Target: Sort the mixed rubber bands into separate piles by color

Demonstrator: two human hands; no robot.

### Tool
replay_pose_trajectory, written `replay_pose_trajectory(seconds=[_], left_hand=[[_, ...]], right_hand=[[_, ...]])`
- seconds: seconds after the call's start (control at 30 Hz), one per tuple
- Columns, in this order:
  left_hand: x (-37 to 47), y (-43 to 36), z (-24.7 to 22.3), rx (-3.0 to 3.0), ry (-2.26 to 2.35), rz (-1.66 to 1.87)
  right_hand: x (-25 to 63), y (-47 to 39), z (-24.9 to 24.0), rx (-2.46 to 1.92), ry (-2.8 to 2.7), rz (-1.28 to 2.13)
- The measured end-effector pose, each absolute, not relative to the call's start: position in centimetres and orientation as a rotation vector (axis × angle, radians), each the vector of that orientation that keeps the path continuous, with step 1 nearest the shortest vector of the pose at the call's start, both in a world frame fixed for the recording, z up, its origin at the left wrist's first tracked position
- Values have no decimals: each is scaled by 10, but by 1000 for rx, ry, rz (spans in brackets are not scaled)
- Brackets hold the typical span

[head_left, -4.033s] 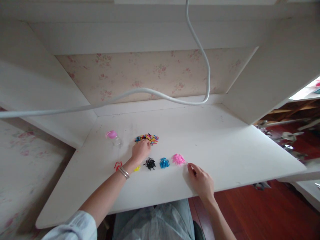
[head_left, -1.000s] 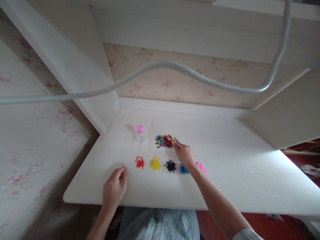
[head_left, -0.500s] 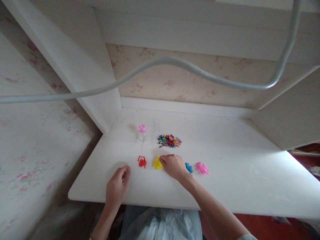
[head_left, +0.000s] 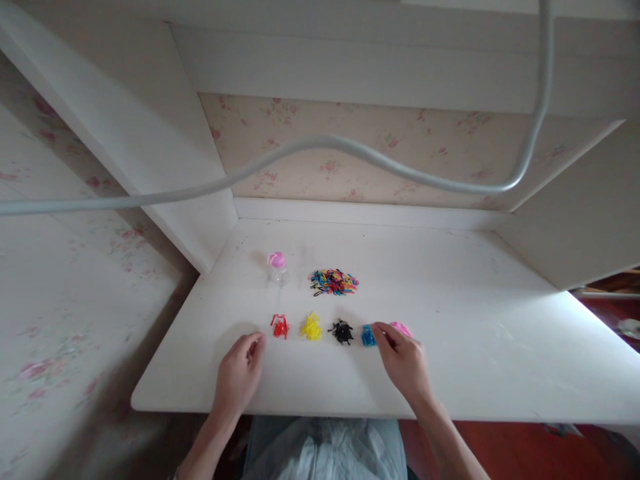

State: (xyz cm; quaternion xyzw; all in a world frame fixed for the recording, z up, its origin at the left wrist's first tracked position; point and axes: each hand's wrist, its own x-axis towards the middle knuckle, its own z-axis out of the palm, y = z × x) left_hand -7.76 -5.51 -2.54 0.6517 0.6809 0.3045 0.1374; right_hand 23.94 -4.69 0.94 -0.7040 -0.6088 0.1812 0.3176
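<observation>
My right hand (head_left: 403,357) is closed in a pinch at the right side of the blue pile of small rubber bands (head_left: 368,335); anything between its fingertips is too small to make out. It partly covers the pink pile (head_left: 401,328) behind it. My left hand (head_left: 241,370) rests on the table with curled fingers, left of and apart from the red pile (head_left: 281,327); its grip is hidden. Between the hands lie the yellow pile (head_left: 311,327) and the black pile (head_left: 343,331). Farther back is a mixed, many-coloured heap of rubber bands (head_left: 334,282).
A small clear bottle with a pink top (head_left: 277,265) stands behind the red pile. The white table (head_left: 475,360) has a back ledge and side panels. A grey cable (head_left: 320,141) crosses the upper view. My lap is below the front edge.
My right hand has moved right from the yellow pile to the blue one, uncovering the black pile. My left hand stays in about the same place. The view has shifted slightly.
</observation>
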Motion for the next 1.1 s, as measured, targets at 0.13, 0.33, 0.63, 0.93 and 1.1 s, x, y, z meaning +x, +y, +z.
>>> replay_pose_trajectory(seconds=[0.13, 0.33, 0.63, 0.93, 1.1], left_hand=[[-52, -31, -4, 1995, 1803, 764], [-6, 21, 13, 2167, 1806, 364], [26, 64, -1, 2211, 1856, 178], [30, 60, 2, 2230, 1847, 159], [29, 48, 15, 2251, 1810, 166]], right_hand=[[276, -82, -16, -2082, -1218, 471], [312, -103, -37, -2257, -1138, 481], [318, -97, -45, -2330, -1232, 404], [316, -101, -49, -2325, -1301, 310], [317, -101, -52, -2318, -1325, 295]])
